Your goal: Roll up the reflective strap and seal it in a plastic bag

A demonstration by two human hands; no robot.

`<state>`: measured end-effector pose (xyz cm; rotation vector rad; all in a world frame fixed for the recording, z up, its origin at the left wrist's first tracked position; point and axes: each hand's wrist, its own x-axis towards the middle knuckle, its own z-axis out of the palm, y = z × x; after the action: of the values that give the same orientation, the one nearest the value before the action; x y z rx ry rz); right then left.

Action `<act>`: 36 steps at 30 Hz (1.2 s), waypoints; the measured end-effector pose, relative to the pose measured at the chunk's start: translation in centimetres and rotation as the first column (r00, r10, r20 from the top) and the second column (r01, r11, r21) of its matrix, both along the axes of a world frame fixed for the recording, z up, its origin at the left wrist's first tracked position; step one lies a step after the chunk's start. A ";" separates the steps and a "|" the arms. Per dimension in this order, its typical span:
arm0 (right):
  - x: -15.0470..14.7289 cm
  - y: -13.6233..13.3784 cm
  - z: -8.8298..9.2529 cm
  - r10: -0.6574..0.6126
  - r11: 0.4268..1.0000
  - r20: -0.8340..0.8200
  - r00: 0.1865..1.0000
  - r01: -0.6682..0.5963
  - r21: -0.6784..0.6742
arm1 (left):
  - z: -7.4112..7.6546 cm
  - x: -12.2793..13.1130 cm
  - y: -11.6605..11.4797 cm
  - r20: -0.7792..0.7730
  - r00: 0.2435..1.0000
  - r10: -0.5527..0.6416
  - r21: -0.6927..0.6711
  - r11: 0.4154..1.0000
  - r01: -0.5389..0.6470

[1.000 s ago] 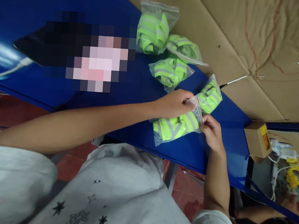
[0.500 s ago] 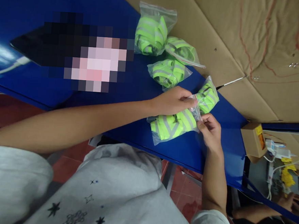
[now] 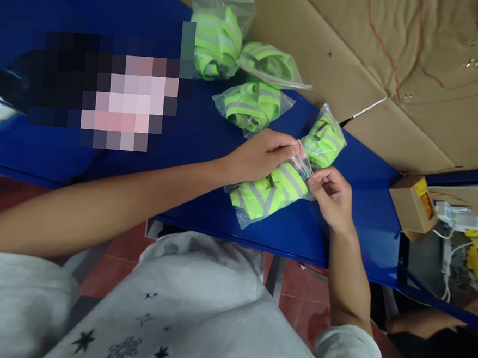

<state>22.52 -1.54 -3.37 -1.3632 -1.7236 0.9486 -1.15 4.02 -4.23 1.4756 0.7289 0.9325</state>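
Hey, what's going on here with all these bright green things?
A person is handling a clear bag of bright yellow-green material with grey stripes, at a blue table. The left hand and right hand each pinch the bag at its zip-strip end; whether the seal is shut is too small to tell. A similar bag lies just beyond the hands, and three more bags sit grouped beyond the left hand.

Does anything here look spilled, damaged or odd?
I see no spill or damage; the clear plastic bags of neon-green, grey-striped bands merely point different ways. The odd thing is the blocky, pixelated patch at left: its squares hide whatever is there.
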 end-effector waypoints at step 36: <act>-0.7 -0.7 -0.8 0.026 0.994 0.038 0.999 -0.030 0.105 | -0.4 0.7 -1.4 -0.068 0.996 -0.052 0.102 0.993 0.059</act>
<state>21.86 -2.22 -4.19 -1.2984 -1.7987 0.8405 -0.48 2.66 -4.59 1.6168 0.6917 0.8942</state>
